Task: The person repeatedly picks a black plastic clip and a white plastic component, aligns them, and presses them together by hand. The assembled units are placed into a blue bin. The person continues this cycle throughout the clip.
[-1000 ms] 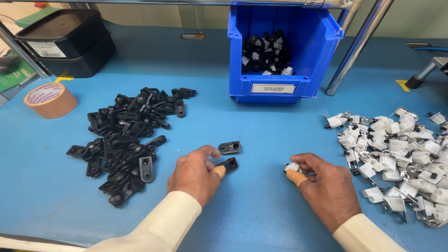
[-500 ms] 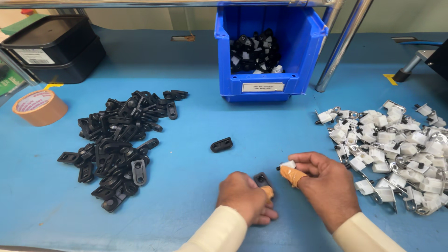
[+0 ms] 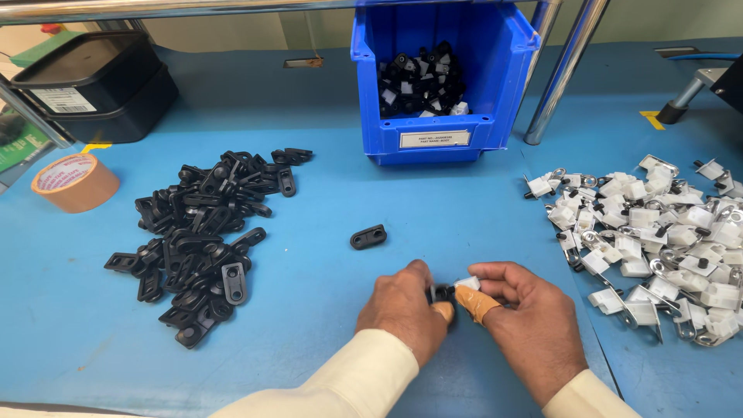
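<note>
Between your two hands, low in the middle of the blue bench top [image 3: 325, 310], a small black plastic bracket [image 3: 441, 293] meets a small white clip [image 3: 467, 283]. Your left hand [image 3: 406, 308] is curled shut around the black bracket, pinching it at the fingertips, and your right hand [image 3: 526, 321], with an orange cot on one fingertip, is closed on the white clip and pressing it toward the bracket. To join them well, I'd say keep both pieces squared to each other, hold them near the mating edges so your fingertips don't cover the joint, and push straight rather than at a tilt. One loose black bracket [image 3: 368, 236] lies alone just beyond your hands. To your left sits the heap of black brackets [image 3: 205, 232]; to your right, the heap of white clips with metal loops [image 3: 658, 232]. Farther back stands a blue bin [image 3: 441, 116] with assembled pieces, flanked by metal frame tubes [image 3: 569, 70]; a roll of brown tape [image 3: 75, 182] and stacked black trays [image 3: 93, 77] are at far left.
</note>
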Demonstrator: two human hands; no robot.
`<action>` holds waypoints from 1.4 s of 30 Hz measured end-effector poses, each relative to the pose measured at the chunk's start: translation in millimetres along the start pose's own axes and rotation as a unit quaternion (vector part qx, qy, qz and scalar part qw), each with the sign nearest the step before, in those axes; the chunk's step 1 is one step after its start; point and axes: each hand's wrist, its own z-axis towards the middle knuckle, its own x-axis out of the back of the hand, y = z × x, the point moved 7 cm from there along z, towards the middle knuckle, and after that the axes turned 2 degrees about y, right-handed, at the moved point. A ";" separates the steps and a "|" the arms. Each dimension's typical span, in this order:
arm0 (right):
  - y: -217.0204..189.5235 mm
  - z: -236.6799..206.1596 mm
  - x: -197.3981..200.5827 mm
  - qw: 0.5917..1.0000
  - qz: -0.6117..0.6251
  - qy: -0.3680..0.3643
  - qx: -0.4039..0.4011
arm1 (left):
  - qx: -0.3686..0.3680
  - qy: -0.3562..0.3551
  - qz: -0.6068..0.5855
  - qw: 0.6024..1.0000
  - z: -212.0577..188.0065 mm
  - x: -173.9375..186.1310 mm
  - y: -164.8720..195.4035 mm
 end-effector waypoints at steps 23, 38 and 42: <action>-14.5 -30.2 -9.0 0.969 -0.119 0.051 0.209 | 0.021 -0.155 -0.090 0.984 17.3 2.2 3.5; 2.1 -26.6 -4.8 0.989 -0.114 0.054 0.078 | 0.004 -0.107 -0.144 0.984 10.6 0.7 -1.2; 5.9 -26.1 -5.4 0.992 -0.105 0.049 0.058 | 0.010 -0.134 -0.130 0.982 13.4 0.2 -1.0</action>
